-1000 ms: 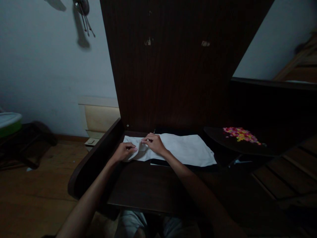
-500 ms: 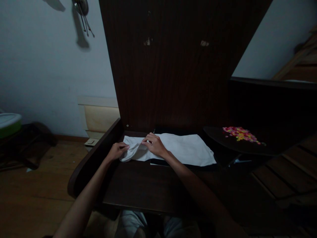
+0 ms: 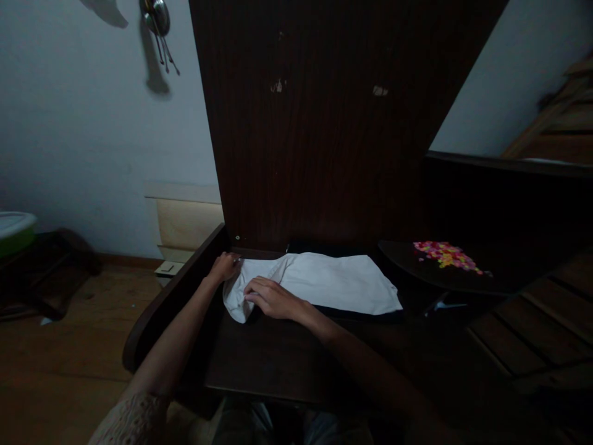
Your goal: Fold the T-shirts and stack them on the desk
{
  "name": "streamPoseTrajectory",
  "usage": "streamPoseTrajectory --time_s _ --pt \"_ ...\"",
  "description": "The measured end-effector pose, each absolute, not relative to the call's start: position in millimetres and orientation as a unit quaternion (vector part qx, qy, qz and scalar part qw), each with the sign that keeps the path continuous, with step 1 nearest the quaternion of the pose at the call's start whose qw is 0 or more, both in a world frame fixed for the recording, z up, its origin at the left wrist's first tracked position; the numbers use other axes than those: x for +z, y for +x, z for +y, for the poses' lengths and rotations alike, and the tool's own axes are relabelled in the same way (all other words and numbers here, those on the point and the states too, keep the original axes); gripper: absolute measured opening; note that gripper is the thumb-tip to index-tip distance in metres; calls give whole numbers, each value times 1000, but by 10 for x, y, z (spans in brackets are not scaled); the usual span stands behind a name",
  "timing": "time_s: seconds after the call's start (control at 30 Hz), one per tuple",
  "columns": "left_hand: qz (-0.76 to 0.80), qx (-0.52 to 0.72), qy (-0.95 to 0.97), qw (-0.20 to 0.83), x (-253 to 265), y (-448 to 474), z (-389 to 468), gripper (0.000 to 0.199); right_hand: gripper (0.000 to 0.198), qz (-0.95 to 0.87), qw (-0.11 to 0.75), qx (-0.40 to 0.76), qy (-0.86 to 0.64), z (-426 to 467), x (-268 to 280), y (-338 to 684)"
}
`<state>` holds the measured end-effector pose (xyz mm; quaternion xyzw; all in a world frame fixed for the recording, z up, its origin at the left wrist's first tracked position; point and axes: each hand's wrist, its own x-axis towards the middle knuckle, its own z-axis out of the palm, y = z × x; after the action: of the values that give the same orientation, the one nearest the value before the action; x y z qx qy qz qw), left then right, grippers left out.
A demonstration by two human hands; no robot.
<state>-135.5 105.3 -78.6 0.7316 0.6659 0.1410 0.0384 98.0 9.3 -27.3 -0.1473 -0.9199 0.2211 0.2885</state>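
A long white cloth [image 3: 338, 281] lies across the dark wooden desk [image 3: 264, 361], and its left end is bunched and creased. My left hand [image 3: 225, 266] is closed on the far left corner of the cloth, beside the desk's raised side panel. Nearer to me, my right hand [image 3: 269, 298] pinches the loose front part of the same end, fingers curled over the fabric. The cloth's right part is fairly smooth and flat. Beneath it the edges of a black flat thing [image 3: 343, 250] show; most of it is covered.
A dark curved shelf [image 3: 398, 256] on the right bears a pile of small pink, red and yellow pieces [image 3: 447, 256]. The raised side panel [image 3: 171, 296] bounds the desk at left. A tall brown board [image 3: 319, 142] stands behind. A green tub [image 3: 16, 235] is at far left.
My right hand has moved left and towards me, drawing the cloth's loose end forward. My left hand has shifted slightly away, to the far corner.
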Motion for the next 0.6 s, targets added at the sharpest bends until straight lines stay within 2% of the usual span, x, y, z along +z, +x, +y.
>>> streamPoseTrajectory --time_s 0.23,0.6 --pt "686 119 718 18 -907 -1434 1170 29 10 -925 276 218 -144 11 -255 958" --pt "670 135 728 58 -929 -1508 1238 26 9 -930 270 205 -145 28 -305 971"
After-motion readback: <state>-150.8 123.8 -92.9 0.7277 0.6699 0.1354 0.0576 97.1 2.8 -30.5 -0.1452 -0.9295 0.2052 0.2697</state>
